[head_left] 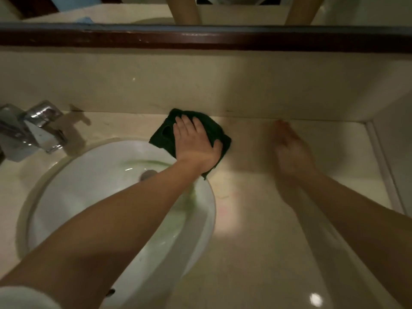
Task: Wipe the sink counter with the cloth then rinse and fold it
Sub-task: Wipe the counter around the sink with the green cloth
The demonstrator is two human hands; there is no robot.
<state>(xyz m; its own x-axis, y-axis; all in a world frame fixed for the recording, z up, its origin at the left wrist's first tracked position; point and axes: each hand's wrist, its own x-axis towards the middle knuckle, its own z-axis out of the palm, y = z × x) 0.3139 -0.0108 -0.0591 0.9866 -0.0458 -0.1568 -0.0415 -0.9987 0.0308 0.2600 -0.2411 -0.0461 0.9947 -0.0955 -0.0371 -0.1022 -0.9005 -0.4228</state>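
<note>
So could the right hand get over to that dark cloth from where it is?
Probably yes. The right hand sits on bare counter beside the cloth, nothing between; only the left hand covers it.

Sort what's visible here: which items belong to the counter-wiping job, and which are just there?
Part of the job:
- dark cloth, flat under the left hand
- counter
- sink basin and tap, for the rinse

Not involved now:
- right hand, blurred, empty over the counter
- mirror frame
- blue item reflected in the mirror
</note>
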